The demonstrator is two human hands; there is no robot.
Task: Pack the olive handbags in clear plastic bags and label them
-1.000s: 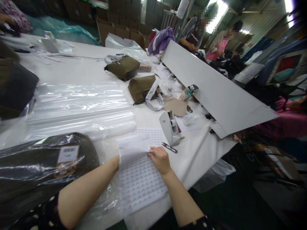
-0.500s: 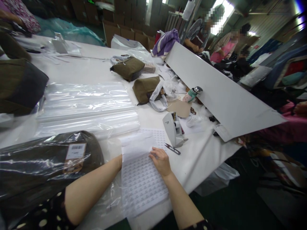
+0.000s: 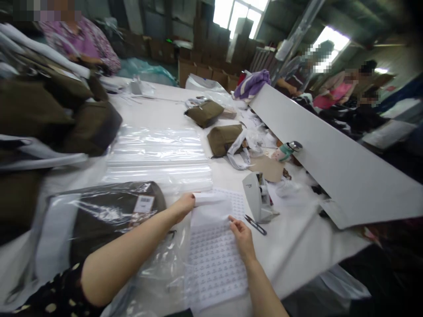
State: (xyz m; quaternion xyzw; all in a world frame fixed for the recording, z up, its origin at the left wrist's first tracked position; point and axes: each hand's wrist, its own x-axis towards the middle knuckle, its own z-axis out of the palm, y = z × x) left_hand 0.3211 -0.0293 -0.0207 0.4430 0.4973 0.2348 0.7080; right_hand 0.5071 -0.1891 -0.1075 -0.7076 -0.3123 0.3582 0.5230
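While the left hand point(image 3: 185, 206) grips the upper left corner of the white paper point(image 3: 211, 213) and the right hand point(image 3: 242, 233) pinches its right edge, that paper, over the counter point(image 3: 228, 176) beside a wrapped bag point(image 3: 109, 215), could tear if tugged unevenly

The left sleeve point(image 3: 68, 293) is black, scattered with round, cream-coloured dots point(image 3: 50, 307). The dots look uneven in size, the biggest lying low in the view and smaller ones nearer the upper edge. The sleeve ends around the elbow, its opening wide and loose-looking about the arm. Beyond it the left forearm point(image 3: 128, 251) is bare, tapering to a slim wrist. The right forearm point(image 3: 266, 288) is bare down to where the view cuts it off. The left hand point(image 3: 184, 207) and right hand point(image 3: 243, 240) are bare too, with slender fingers.
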